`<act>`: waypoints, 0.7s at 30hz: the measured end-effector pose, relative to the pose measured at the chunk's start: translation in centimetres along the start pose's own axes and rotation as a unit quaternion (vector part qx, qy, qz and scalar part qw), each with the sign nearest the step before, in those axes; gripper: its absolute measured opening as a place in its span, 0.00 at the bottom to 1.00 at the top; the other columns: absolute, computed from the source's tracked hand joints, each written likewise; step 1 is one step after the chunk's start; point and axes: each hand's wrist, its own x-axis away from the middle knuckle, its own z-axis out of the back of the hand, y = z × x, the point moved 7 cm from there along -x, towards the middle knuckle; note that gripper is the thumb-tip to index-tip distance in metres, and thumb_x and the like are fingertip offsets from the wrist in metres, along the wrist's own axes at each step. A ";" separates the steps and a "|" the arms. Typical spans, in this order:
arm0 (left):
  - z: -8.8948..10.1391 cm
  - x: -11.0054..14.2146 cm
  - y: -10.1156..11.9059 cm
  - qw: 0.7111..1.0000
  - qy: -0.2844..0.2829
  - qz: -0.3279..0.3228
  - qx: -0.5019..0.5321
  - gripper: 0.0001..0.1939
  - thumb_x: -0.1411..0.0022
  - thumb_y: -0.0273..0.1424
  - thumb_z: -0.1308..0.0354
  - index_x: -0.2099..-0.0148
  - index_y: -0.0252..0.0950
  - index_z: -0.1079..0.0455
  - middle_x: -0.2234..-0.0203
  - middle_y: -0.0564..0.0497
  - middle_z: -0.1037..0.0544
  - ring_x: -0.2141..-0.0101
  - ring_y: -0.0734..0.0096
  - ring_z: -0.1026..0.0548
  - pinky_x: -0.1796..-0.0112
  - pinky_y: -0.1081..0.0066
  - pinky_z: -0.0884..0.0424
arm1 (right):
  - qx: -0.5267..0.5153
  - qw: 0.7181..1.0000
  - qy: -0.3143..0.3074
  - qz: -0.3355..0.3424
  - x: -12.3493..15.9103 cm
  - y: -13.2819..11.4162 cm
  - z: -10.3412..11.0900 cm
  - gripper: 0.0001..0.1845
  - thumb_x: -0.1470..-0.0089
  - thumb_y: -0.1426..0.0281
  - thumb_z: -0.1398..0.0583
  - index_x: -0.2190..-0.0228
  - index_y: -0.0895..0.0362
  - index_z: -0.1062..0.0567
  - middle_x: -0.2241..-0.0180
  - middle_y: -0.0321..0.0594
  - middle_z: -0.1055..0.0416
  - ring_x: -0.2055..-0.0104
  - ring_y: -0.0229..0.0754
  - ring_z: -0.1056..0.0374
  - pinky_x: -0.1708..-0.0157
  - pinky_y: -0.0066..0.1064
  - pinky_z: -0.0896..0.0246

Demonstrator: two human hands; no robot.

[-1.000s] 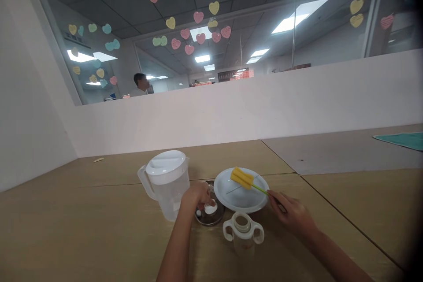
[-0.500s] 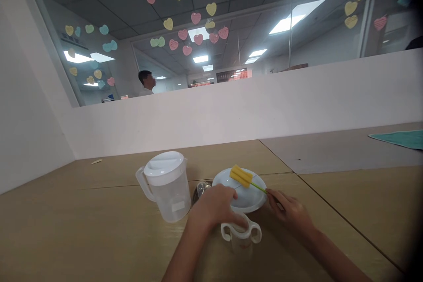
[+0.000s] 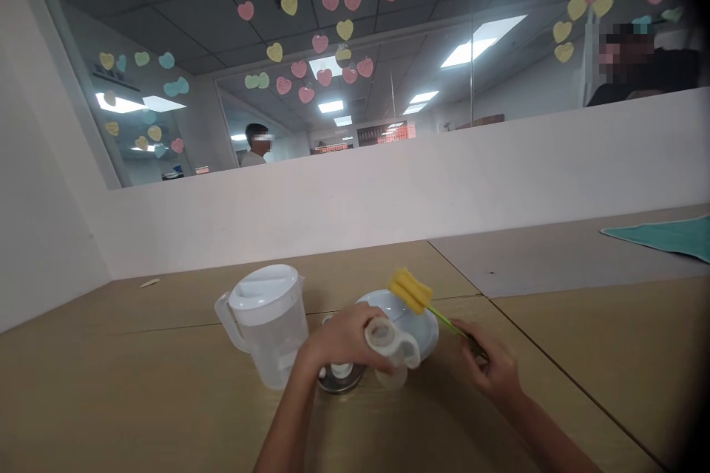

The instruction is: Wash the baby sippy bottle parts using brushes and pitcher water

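Note:
My left hand [image 3: 349, 340] is closed around a clear baby bottle [image 3: 393, 377] with a white two-handled collar, its open mouth tilted up toward me. In my right hand [image 3: 493, 366] is the green stick of a sponge bottle brush [image 3: 410, 290]. Its yellow sponge head sits above the far side of a white bowl [image 3: 430, 329], apart from the bottle. Behind and below my left hand lies a round metal dish [image 3: 339, 383] with small pale parts in it, partly hidden by the hand.
A clear plastic pitcher [image 3: 266, 340] with a white lid stands left of my left hand. At the far right lies a teal cloth [image 3: 665, 235]. A low white wall [image 3: 355, 196] with a window closes off the table's back. Two people are beyond the glass.
My left hand has gone from reaching over the bottle to gripping it, lifting and tilting it. The brush has shifted slightly right with my right hand. A second person appears behind the glass.

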 end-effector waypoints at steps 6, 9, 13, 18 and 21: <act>1.6 -2.4 -3.0 0.988 0.153 0.034 -0.009 0.29 0.63 0.36 0.31 0.54 0.41 0.30 0.64 0.51 0.30 0.59 0.61 0.33 0.60 0.69 0.36 | 0.019 0.996 -0.024 0.086 -0.5 -1.3 -0.3 0.26 0.50 0.81 0.48 0.50 0.53 0.31 0.70 0.39 0.27 0.71 0.36 0.31 0.71 0.26 0.36; 1.5 -3.0 -2.8 0.982 0.173 0.042 -0.057 0.27 0.59 0.30 0.33 0.53 0.42 0.30 0.64 0.50 0.33 0.62 0.65 0.33 0.62 0.71 0.36 | 0.107 0.988 -0.029 0.104 -0.9 -1.2 0.0 0.26 0.51 0.80 0.46 0.50 0.51 0.30 0.70 0.38 0.27 0.71 0.35 0.32 0.70 0.26 0.38; 1.6 -3.3 -1.8 0.965 0.206 0.039 -0.155 0.18 0.50 0.24 0.41 0.55 0.41 0.30 0.66 0.49 0.35 0.65 0.67 0.34 0.65 0.73 0.37 | 0.189 0.971 -0.019 0.147 -1.3 -2.1 0.9 0.25 0.53 0.79 0.43 0.53 0.51 0.28 0.72 0.35 0.27 0.75 0.32 0.36 0.72 0.26 0.44; 1.1 -3.7 -1.2 0.937 0.231 0.021 -0.260 0.24 0.50 0.20 0.44 0.50 0.41 0.34 0.64 0.48 0.35 0.62 0.63 0.34 0.62 0.68 0.37 | 0.208 0.963 -0.027 0.167 -2.1 -4.0 0.5 0.20 0.52 0.77 0.43 0.56 0.52 0.26 0.74 0.34 0.27 0.77 0.30 0.39 0.73 0.27 0.48; 0.6 -3.9 -0.8 0.919 0.229 0.019 -0.319 0.22 0.48 0.17 0.49 0.51 0.40 0.33 0.65 0.47 0.34 0.62 0.62 0.34 0.60 0.65 0.37 | 0.204 0.969 -0.027 0.136 -2.8 -4.8 -0.4 0.15 0.51 0.76 0.44 0.61 0.55 0.24 0.77 0.34 0.29 0.78 0.31 0.40 0.73 0.28 0.50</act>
